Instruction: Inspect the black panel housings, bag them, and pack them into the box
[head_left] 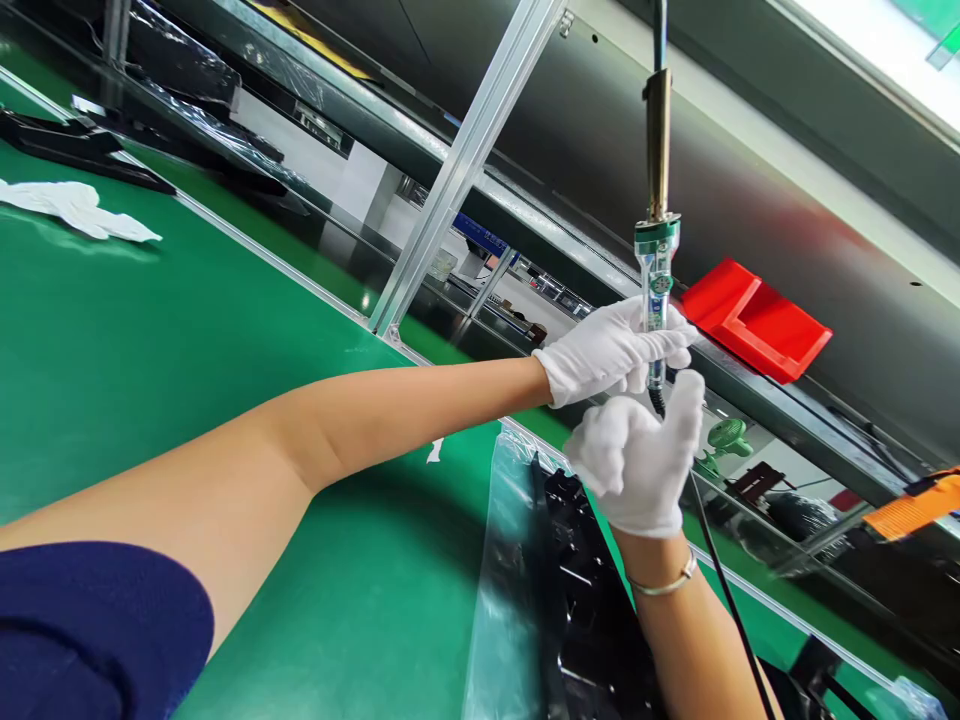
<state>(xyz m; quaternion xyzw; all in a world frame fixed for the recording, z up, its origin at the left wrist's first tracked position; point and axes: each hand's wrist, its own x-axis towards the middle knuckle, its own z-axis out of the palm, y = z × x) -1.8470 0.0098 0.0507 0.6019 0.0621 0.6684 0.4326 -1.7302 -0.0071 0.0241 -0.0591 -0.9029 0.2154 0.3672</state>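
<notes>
Both my hands wear white gloves. My left hand (611, 350) is wrapped round the clear green-tinted handle of a hanging tool (657, 262), a soldering iron or screwdriver whose metal shaft points upward. Just below it, my right hand (637, 462) is closed near the tool's lower end and its black cable (720, 575); what the fingers pinch is hidden. A thin bracelet sits on my right wrist. Under the hands lies a black plastic part (581, 590) in a clear plastic bag (499, 590) on the green bench (150, 340).
A red bin (754, 320) sits on the metal rail behind the tool. An aluminium post (465, 160) rises from the bench edge. White cloth (75, 208) and black parts (82, 150) lie at far left. An orange item (915, 505) and a small green fan (724, 440) are at right.
</notes>
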